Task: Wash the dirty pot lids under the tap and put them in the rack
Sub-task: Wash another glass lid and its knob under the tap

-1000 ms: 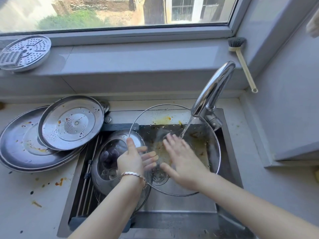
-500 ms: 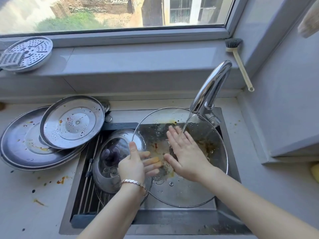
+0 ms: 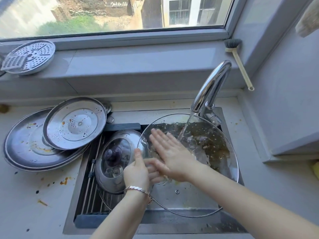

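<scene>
A large glass pot lid [image 3: 203, 192] with a metal rim tilts over the sink under the running tap [image 3: 209, 87]; brown residue covers its right part. My left hand [image 3: 138, 171] grips its left edge, thumb on top and fingers behind the glass. My right hand [image 3: 170, 150] lies flat on the glass with straight fingers, just left of the water stream. A smaller glass-and-steel lid [image 3: 115, 161] rests on the rack [image 3: 91, 192] in the sink's left part. Two dirty steel lids [image 3: 74, 123] [image 3: 25, 150] lie stacked on the counter at the left.
A perforated steamer plate [image 3: 29, 56] sits on the windowsill at the left. A dish brush [image 3: 239, 61] leans in the sill's right corner. The counter [image 3: 34, 200] left of the sink has food spots. A wall ledge juts out at the right.
The glass lid has swung lower and to the right under the stream. My right hand has slid left across the glass. My left hand keeps its hold on the lid's edge.
</scene>
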